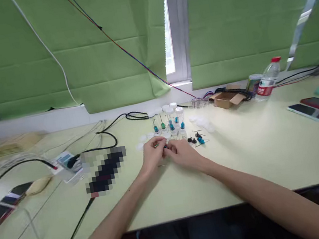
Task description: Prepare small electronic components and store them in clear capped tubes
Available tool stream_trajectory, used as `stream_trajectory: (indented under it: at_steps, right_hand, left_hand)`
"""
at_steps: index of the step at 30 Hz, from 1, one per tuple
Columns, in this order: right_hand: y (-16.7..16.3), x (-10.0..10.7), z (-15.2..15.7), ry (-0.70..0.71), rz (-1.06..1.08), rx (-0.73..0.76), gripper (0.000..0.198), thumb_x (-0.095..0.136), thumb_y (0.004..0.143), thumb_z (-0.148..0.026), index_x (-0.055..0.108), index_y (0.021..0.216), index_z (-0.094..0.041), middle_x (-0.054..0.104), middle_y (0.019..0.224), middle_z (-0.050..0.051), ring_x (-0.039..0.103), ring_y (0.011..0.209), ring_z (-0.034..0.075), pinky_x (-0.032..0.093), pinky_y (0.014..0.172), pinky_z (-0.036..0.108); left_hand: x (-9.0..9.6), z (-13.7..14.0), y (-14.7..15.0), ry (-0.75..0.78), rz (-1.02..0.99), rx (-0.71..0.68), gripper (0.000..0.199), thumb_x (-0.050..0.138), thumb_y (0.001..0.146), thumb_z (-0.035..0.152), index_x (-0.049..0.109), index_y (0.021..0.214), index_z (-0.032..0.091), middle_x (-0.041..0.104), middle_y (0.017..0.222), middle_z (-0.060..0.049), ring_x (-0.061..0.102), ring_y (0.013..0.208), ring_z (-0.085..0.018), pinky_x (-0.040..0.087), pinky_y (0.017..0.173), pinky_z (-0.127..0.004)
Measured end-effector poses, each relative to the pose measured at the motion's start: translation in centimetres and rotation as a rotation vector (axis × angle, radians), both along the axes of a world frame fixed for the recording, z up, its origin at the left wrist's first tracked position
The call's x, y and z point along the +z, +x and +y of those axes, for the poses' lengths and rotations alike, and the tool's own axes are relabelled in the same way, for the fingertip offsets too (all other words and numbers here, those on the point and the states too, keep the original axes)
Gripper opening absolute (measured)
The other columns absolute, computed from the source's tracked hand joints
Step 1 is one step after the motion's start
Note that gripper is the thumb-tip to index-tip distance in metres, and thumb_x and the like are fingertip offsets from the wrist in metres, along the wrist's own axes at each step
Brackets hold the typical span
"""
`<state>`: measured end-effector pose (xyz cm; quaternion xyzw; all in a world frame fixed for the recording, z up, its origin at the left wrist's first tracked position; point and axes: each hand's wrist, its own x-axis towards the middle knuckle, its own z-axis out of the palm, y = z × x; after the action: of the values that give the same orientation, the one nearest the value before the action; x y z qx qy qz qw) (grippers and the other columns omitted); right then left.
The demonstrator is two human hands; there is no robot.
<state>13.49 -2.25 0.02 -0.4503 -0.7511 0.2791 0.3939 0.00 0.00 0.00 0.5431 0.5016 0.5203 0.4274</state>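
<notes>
**A small part, pinched in front of the vials**

From my head camera, I look down at a pale desk [251,157], where both my forearms reach in from the lower edge. My left hand [153,153] and right hand [182,153] come together near the middle, fingers curled and tips touching or nearly so. Between those tips sits a small part [165,147], dark bluish where it shows; my fingers cover most of it, so I cannot tell its full shape. Both hands are drawn in tight, thumb and forefinger pinched on it.

Just beyond my knuckles stand the vials [171,119], clear, upright and white-capped, grouped closely, with blue pieces [182,125] and a green piece [163,125] inside. Just beside my right hand lie loose parts [201,140], black and blue, some with thin leads. White discs [201,121] are spread to the right of the vials, and more lie to their left.

Farther off to my right are an open cardboard box [224,101], a water bottle [265,84] with a red cap, and two phones [317,114]. A black cable [109,132] loops across the desk to my left.
</notes>
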Motion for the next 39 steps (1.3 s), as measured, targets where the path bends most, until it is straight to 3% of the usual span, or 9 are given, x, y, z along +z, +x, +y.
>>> stream_trajectory:
  at_steps: [25,39]
  right_hand:
    - [-0.15,-0.21,0.04,0.012,-0.006,0.006,0.023,0.05,0.086,-0.022,0.045,0.064,-0.02,0.051,0.057,-0.004,0.045,0.054,0.012,0.031,0.053,0.024]
    - [0.06,-0.17,0.01,0.049,-0.022,0.035,0.022,0.048,0.089,-0.017,0.059,0.07,-0.018,0.057,0.061,-0.003,0.048,0.057,0.011,0.032,0.058,0.024]
  left_hand:
    - [-0.04,-0.22,-0.06,0.001,-0.01,-0.037,0.016,0.067,0.071,0.031,0.066,0.077,0.016,0.061,0.07,-0.004,0.049,0.051,-0.011,0.038,0.041,-0.022]
    - [-0.08,-0.23,-0.1,0.02,-0.006,-0.053,0.018,0.069,0.071,0.033,0.066,0.077,0.016,0.06,0.067,-0.002,0.049,0.049,-0.01,0.039,0.043,-0.023]
